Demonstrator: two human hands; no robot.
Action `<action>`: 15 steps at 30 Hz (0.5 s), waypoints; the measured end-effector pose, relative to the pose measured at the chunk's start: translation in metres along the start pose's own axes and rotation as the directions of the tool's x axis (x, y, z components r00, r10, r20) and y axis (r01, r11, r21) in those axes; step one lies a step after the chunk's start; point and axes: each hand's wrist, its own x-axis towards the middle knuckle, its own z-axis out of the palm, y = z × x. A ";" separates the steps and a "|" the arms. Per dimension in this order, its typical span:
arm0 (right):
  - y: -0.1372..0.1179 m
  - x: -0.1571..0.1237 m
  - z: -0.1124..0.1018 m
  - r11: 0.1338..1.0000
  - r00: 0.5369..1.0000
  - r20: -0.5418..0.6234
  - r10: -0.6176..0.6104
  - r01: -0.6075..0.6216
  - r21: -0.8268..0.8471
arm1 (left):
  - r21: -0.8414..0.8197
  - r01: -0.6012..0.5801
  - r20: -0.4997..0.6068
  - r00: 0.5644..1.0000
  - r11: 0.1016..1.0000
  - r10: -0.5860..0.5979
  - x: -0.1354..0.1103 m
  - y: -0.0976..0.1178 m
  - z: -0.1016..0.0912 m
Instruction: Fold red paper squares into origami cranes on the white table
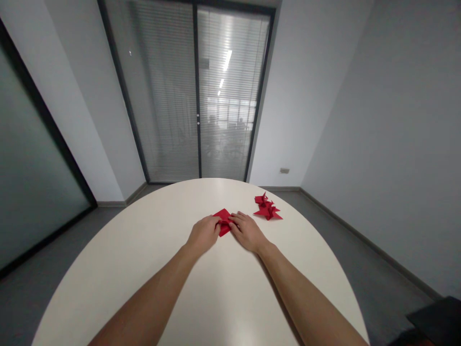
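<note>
A piece of red folded paper [223, 218] lies on the round white table [144, 250], between my two hands. My left hand [203, 234] presses on its left side, with the fingers curled onto the paper. My right hand [247, 229] holds its right edge, the fingers bent and pinching the fold. Both forearms reach in from the bottom of the view. Part of the paper is hidden under my fingers.
A small pile of finished red paper figures [267, 207] sits on the table just right of my right hand. Behind the table stand glass doors with blinds [197, 96]. A dark object [437, 319] lies at the lower right corner.
</note>
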 end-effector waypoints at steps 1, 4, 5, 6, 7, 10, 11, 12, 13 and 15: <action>-0.001 0.000 -0.001 1.000 1.000 -0.014 -0.017 0.017 0.006 | 0.004 -0.004 0.001 1.000 1.000 0.004 0.000 0.000 0.000; -0.003 0.001 -0.004 0.997 0.996 -0.055 -0.077 0.079 0.022 | 0.012 -0.008 -0.001 1.000 1.000 0.008 -0.001 0.000 -0.001; -0.004 0.001 -0.005 0.995 0.994 -0.066 -0.092 0.094 0.026 | 0.012 -0.008 0.000 1.000 1.000 0.008 -0.001 0.000 -0.002; -0.005 0.001 -0.005 0.994 0.992 -0.075 -0.102 0.104 0.028 | 0.012 -0.007 0.001 1.000 1.000 0.007 -0.001 0.000 -0.002; -0.005 0.001 -0.005 0.994 0.991 -0.081 -0.106 0.109 0.029 | 0.012 -0.007 0.002 1.000 1.000 0.007 -0.001 0.001 -0.002; -0.007 0.001 -0.006 0.994 0.992 -0.074 -0.102 0.104 0.027 | 0.008 -0.011 -0.001 1.000 1.000 0.011 -0.001 0.001 -0.003; -0.007 0.001 -0.006 0.994 0.993 -0.063 -0.101 0.103 0.027 | 0.004 -0.013 -0.006 1.000 1.000 0.013 -0.001 0.002 -0.003; -0.008 0.001 -0.007 0.994 0.994 -0.054 -0.100 0.102 0.026 | -0.001 -0.017 -0.011 1.000 1.000 0.017 -0.001 0.002 -0.003; -0.008 0.001 -0.008 0.995 0.994 -0.046 -0.099 0.100 0.026 | -0.008 -0.022 -0.013 1.000 1.000 0.022 -0.001 0.002 -0.002; -0.010 0.001 -0.010 0.995 0.994 -0.035 -0.099 0.100 0.028 | -0.022 -0.035 -0.014 0.999 0.999 0.034 -0.001 0.003 -0.002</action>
